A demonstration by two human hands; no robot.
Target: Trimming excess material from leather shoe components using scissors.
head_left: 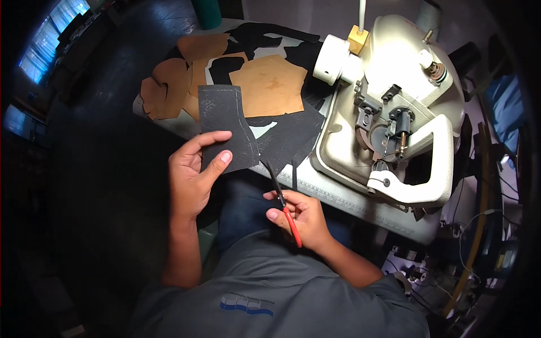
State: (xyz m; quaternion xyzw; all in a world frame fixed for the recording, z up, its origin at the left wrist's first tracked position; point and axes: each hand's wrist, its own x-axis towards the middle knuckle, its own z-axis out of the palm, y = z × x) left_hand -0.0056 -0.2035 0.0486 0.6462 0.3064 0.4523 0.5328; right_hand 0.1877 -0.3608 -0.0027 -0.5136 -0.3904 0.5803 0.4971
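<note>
A black leather piece (222,115), curved on its right side with a pale line along that edge, is held up by my left hand (194,166). The left thumb and index finger press on its face; the other fingers are behind it. In my right hand (304,219) are scissors with red handles (292,227) and dark blades (275,179). The blades point up and left, with their tips close to the lower right corner of the leather. Whether they touch it I cannot tell. A narrow dark strip (295,173) hangs over the table edge near the blades.
Tan leather pieces (269,84) and black leather pieces (290,139) lie piled on the white table (389,219), which has ruler markings along its front edge. A cream sewing machine (389,112) stands at the right. Behind the pile is a green cylindrical container (207,13).
</note>
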